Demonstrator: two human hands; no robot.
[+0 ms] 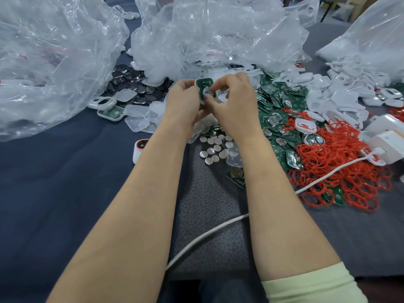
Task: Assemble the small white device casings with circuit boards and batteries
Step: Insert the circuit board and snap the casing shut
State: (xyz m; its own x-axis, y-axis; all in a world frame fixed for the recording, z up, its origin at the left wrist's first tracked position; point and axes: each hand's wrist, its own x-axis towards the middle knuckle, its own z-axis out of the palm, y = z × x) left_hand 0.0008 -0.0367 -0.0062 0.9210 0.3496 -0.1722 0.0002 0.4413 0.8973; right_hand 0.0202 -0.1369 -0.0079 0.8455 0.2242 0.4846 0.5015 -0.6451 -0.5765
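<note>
With the left hand (183, 99) clamped on the casing (197, 83) mid-frame, the right hand (234, 106), its grip pinching the battery (206, 92), should press it squarely into the circuit board (206, 82).

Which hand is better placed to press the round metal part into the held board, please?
The right hand, probably: its fingers pinch that part at the board's middle, while the left hand grips the casing from the side, steadying it.

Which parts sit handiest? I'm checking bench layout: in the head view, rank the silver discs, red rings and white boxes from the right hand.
1. Silver discs, just below the right hand.
2. Red rings, lower right.
3. White boxes, far right edge.
</note>
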